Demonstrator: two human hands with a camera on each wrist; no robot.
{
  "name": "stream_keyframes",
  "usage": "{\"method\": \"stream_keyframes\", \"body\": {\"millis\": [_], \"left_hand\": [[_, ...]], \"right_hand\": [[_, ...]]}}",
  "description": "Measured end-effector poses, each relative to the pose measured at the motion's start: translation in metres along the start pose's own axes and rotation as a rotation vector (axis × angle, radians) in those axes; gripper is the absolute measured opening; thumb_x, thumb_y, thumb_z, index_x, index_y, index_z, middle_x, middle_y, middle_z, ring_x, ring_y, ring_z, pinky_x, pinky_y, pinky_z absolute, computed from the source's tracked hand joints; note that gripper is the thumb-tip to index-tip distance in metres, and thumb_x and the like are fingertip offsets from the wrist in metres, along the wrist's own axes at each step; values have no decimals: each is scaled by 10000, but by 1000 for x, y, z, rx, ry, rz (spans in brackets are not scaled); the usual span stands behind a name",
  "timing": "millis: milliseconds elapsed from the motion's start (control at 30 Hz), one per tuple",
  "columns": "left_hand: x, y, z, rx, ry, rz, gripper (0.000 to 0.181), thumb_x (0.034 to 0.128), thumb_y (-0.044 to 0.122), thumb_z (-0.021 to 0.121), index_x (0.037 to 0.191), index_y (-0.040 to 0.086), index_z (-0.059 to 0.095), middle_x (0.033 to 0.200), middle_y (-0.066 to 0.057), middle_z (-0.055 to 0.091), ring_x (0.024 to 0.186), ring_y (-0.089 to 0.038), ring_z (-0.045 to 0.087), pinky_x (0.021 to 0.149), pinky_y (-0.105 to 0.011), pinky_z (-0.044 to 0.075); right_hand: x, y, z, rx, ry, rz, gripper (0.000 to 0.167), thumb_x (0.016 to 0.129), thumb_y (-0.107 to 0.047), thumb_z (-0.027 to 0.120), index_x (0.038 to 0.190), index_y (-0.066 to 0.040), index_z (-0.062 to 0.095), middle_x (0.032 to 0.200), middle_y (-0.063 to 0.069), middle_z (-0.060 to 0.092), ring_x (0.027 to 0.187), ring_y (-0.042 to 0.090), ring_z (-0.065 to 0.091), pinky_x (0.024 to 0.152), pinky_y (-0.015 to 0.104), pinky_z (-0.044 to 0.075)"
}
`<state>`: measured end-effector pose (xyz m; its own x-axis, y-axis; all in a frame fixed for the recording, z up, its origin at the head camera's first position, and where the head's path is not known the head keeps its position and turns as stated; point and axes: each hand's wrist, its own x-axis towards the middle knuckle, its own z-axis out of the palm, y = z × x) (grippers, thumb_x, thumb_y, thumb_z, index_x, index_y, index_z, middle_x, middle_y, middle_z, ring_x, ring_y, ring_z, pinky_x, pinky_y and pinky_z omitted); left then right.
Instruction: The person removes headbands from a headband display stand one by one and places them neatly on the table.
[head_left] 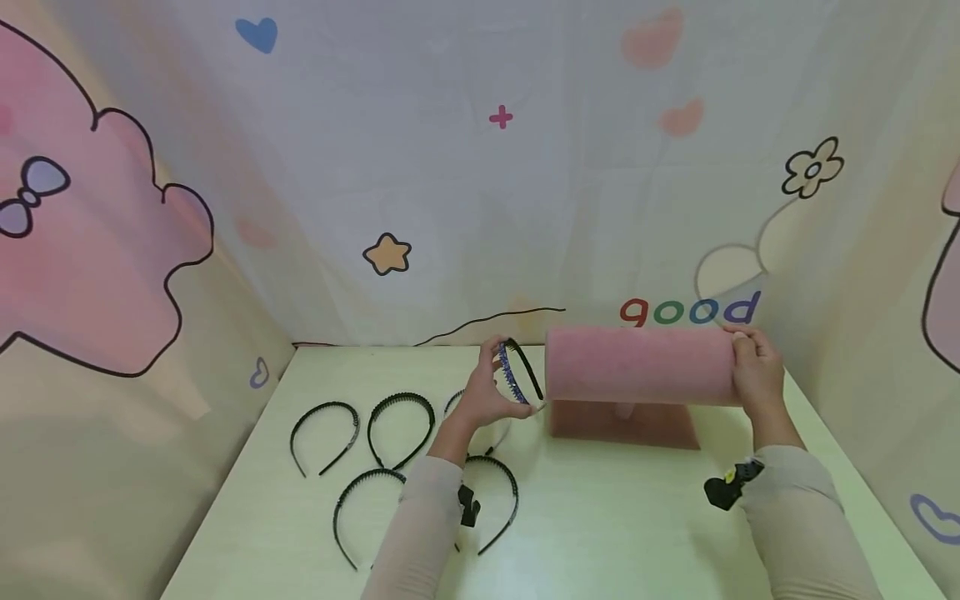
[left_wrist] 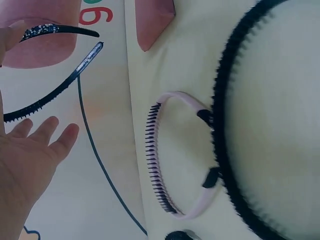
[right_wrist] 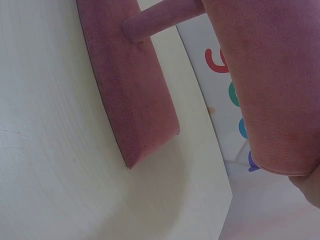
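My left hand [head_left: 474, 402] holds a toothed headband [head_left: 512, 375] with a glittery blue band between thumb and fingers. The headband is raised beside the left end of a pink plush roll [head_left: 637, 367]. In the left wrist view the dark headband's [left_wrist: 57, 93] two tips point toward the roll, and several fingers are spread below it. The roll lies level on a short post above a pink base [head_left: 622, 427]. My right hand [head_left: 761, 375] grips the roll's right end, thumb in front. Only a sliver of that hand shows in the right wrist view.
Several headbands lie on the left of the pale table [head_left: 600, 517], among them a black toothed one [head_left: 405, 395] and a pale pink one [left_wrist: 154, 165]. My left forearm covers some of them. A printed curtain [head_left: 450, 167] stands behind the table and along its sides.
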<state>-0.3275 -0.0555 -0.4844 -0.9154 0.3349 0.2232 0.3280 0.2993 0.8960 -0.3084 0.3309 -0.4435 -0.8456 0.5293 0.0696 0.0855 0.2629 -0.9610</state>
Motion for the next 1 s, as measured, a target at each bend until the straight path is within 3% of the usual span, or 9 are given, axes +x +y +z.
{"method": "stream_keyframes", "body": {"millis": [167, 333, 567, 767, 1000], "left_hand": [[-26, -4, -5, 10, 22, -16, 1110, 585, 83, 868, 1419, 300, 168, 1485, -96, 208, 1310, -294, 296, 959, -521, 336], [-44, -11, -5, -9, 42, -15, 1102, 581, 74, 867, 1428, 248, 185, 1485, -80, 204, 1310, -309, 280, 955, -572, 312], [-60, -19, -5, 17, 80, 33, 1106, 553, 133, 880, 1419, 237, 199, 1472, -85, 233, 1310, -318, 279, 979, -544, 299], [-70, -18, -7, 21, 106, 88, 1118, 546, 98, 874, 1417, 191, 180, 1506, -73, 175, 1313, -352, 265, 1006, -526, 273], [-88, -17, -17, 60, 133, 65, 1116, 543, 117, 874, 1407, 173, 169, 1525, -15, 151, 1345, -301, 206, 1008, -529, 262]], "right_hand": [[0, 0, 0, 15, 1, -8, 306, 959, -377, 399, 1111, -312, 657, 1227, -57, 529, 1098, 169, 437, 825, 279, 324], [1, -2, 0, -1, -7, -8, 311, 957, -390, 393, 1117, -326, 652, 1263, -38, 513, 1096, 176, 431, 797, 269, 323], [-1, -1, 0, -2, -26, -4, 321, 955, -372, 389, 1128, -289, 646, 1218, -44, 516, 1086, 182, 433, 792, 278, 327], [-2, -1, -2, -19, -32, -11, 313, 959, -402, 371, 1116, -335, 633, 1274, 6, 491, 1094, 211, 419, 793, 305, 323], [-1, 1, -2, 4, -12, -15, 310, 958, -362, 381, 1104, -298, 648, 1187, -63, 525, 1084, 180, 430, 811, 288, 318]]}}
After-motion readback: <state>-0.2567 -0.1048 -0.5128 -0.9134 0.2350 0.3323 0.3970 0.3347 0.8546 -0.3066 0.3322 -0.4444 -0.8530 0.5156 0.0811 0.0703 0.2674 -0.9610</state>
